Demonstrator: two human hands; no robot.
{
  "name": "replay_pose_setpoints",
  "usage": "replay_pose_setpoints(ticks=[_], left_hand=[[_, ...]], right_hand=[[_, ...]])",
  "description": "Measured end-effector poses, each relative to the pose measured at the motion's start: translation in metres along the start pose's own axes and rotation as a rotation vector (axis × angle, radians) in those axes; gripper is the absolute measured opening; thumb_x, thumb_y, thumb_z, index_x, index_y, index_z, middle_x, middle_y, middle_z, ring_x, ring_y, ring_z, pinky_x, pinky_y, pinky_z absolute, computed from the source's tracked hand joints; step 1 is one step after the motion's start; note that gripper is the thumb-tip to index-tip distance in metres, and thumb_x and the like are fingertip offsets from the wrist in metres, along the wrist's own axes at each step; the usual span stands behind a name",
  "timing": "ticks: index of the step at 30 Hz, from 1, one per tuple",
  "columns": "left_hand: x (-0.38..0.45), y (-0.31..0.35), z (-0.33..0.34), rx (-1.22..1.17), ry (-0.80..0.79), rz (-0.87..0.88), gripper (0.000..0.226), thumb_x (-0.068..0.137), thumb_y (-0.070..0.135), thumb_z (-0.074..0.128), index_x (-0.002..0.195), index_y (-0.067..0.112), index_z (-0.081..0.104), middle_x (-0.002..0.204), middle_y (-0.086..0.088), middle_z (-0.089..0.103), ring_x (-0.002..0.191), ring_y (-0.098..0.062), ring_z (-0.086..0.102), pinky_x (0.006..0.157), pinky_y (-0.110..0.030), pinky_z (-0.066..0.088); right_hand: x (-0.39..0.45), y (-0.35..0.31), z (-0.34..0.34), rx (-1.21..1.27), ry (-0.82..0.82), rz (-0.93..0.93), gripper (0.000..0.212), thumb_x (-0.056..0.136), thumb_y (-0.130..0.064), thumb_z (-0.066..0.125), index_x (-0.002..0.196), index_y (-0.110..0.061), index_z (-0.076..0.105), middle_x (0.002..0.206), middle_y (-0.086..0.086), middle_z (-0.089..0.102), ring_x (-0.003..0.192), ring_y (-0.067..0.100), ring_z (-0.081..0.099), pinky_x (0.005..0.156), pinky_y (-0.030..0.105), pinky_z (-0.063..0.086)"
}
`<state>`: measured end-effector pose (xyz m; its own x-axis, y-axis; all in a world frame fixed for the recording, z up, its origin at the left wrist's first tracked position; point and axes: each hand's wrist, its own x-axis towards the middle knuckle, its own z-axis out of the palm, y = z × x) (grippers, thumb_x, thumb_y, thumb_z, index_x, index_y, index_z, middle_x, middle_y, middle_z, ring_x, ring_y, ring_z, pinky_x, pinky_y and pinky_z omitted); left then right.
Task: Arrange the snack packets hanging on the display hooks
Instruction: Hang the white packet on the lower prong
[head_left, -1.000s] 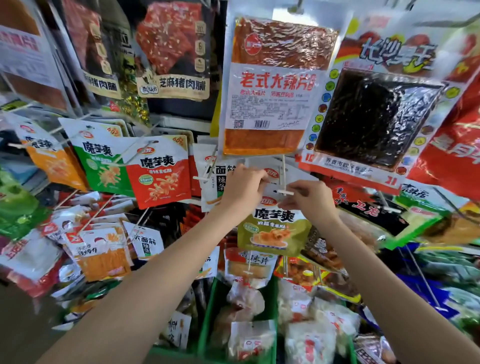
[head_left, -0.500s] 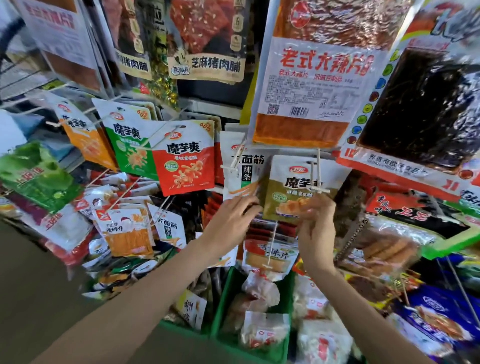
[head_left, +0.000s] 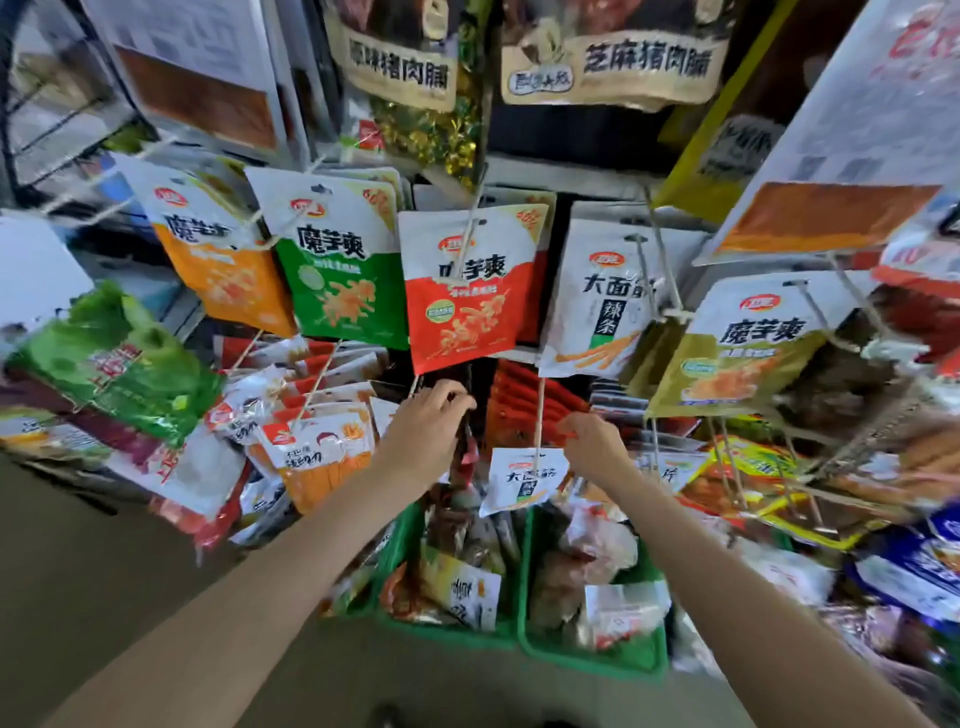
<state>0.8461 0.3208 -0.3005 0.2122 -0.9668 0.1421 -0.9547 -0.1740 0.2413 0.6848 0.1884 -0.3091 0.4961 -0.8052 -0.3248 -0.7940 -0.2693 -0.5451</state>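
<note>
Snack packets hang in rows on white display hooks. The middle row holds an orange packet (head_left: 223, 260), a green packet (head_left: 343, 275), a red packet (head_left: 467, 296), a white noodle-strip packet (head_left: 602, 306) and an olive packet (head_left: 737, 348). My left hand (head_left: 428, 431) is just below the red packet, fingers curled against dark packets (head_left: 470, 457) on a lower hook. My right hand (head_left: 592, 441) has its curled fingertips at a stack of red packets (head_left: 524, 400), beside a hook rod (head_left: 539, 415) carrying a small white packet (head_left: 522, 478). Whether either hand grips anything is hidden.
Green bins (head_left: 597, 660) of loose packets stand below my arms. Large packets of dried meat (head_left: 613, 57) hang above. A big orange-and-white packet (head_left: 831, 208) juts out at upper right. A green bag (head_left: 114, 364) and more small packets crowd the left side.
Both hands have let go of the olive packet's hook and dropped to the lower row of hooks. My view has swung left and down.
</note>
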Motion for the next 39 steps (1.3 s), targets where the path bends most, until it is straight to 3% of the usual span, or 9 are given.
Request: replay_pose_setpoints(ticks=[7, 11, 15, 19, 23, 27, 31, 34, 39], left_hand=[[0.003, -0.034, 0.024, -0.013, -0.249, 0.039, 0.041, 0.090, 0.001, 0.044, 0.130, 0.011, 0.045, 0.139, -0.008, 0.034, 0.109, -0.027, 0.048, 0.087, -0.037, 0.042], [0.007, -0.032, 0.038, -0.039, -0.395, 0.073, 0.036, 0.092, 0.000, 0.041, 0.126, 0.009, 0.045, 0.132, -0.006, 0.036, 0.073, -0.016, 0.039, 0.063, -0.030, 0.033], [0.012, -0.029, 0.056, -0.132, -0.425, 0.052, 0.031, 0.090, 0.001, 0.043, 0.120, 0.007, 0.047, 0.128, -0.007, 0.038, 0.073, -0.021, 0.047, 0.064, -0.036, 0.041], [0.017, -0.017, 0.057, -0.212, -0.441, 0.053, 0.031, 0.089, 0.002, 0.045, 0.119, 0.009, 0.046, 0.121, -0.007, 0.041, 0.080, -0.030, 0.056, 0.071, -0.049, 0.047], [0.029, 0.016, 0.038, -0.212, -0.461, 0.114, 0.045, 0.092, 0.017, 0.048, 0.136, 0.012, 0.035, 0.132, -0.006, 0.041, 0.074, -0.024, 0.055, 0.064, -0.037, 0.045], [0.040, 0.055, 0.019, -0.254, -0.446, 0.140, 0.055, 0.093, 0.024, 0.051, 0.142, 0.012, 0.029, 0.144, -0.007, 0.038, 0.108, -0.025, 0.059, 0.081, -0.030, 0.046], [0.055, 0.085, -0.007, -0.698, -0.445, -0.019, 0.018, 0.096, 0.010, 0.042, 0.101, -0.002, 0.054, 0.088, -0.019, 0.061, 0.054, -0.016, 0.068, 0.036, -0.018, 0.043], [0.072, 0.097, -0.038, -0.838, -0.316, 0.000, 0.014, 0.095, 0.007, 0.044, 0.096, -0.001, 0.056, 0.079, -0.018, 0.060, 0.050, -0.007, 0.066, 0.049, -0.024, 0.055], [0.102, 0.102, -0.076, -0.758, -0.166, 0.031, 0.013, 0.094, 0.011, 0.050, 0.089, 0.002, 0.059, 0.084, -0.009, 0.063, 0.067, -0.019, 0.071, 0.068, -0.036, 0.058]], right_hand=[[0.032, 0.025, 0.052, -0.299, -0.288, 0.120, 0.047, 0.090, -0.001, 0.045, 0.137, -0.001, 0.038, 0.145, 0.017, 0.034, 0.131, 0.031, 0.038, 0.104, 0.032, 0.033], [0.049, 0.032, 0.068, -0.420, -0.347, 0.050, 0.044, 0.091, 0.001, 0.041, 0.135, -0.002, 0.040, 0.145, 0.015, 0.034, 0.135, 0.024, 0.034, 0.103, 0.026, 0.028], [0.063, 0.039, 0.078, -0.464, -0.350, -0.043, 0.048, 0.088, 0.008, 0.039, 0.135, -0.002, 0.041, 0.143, 0.016, 0.039, 0.131, 0.025, 0.042, 0.104, 0.027, 0.033], [0.046, 0.037, 0.072, -0.555, -0.284, -0.110, 0.039, 0.092, 0.006, 0.035, 0.129, 0.002, 0.046, 0.135, 0.018, 0.049, 0.125, 0.027, 0.047, 0.101, 0.028, 0.034], [0.020, 0.040, 0.038, -0.572, -0.187, -0.116, 0.030, 0.092, 0.001, 0.039, 0.113, 0.000, 0.060, 0.113, 0.017, 0.064, 0.107, 0.028, 0.060, 0.088, 0.033, 0.045], [-0.014, 0.025, -0.008, -0.382, -0.009, -0.218, 0.024, 0.090, -0.004, 0.045, 0.094, 0.000, 0.068, 0.100, 0.014, 0.067, 0.099, 0.029, 0.060, 0.084, 0.033, 0.041], [-0.046, 0.005, -0.064, -0.151, 0.237, -0.322, 0.020, 0.086, 0.001, 0.050, 0.084, 0.000, 0.070, 0.087, 0.015, 0.069, 0.084, 0.031, 0.063, 0.081, 0.040, 0.048], [-0.059, -0.001, -0.096, 0.045, 0.349, -0.366, 0.016, 0.086, 0.002, 0.054, 0.085, -0.006, 0.067, 0.080, 0.011, 0.068, 0.069, 0.021, 0.067, 0.068, 0.041, 0.056], [-0.051, -0.005, -0.125, 0.328, 0.558, -0.374, 0.018, 0.088, 0.005, 0.051, 0.088, -0.013, 0.054, 0.081, 0.010, 0.066, 0.063, 0.003, 0.067, 0.061, 0.016, 0.056]])
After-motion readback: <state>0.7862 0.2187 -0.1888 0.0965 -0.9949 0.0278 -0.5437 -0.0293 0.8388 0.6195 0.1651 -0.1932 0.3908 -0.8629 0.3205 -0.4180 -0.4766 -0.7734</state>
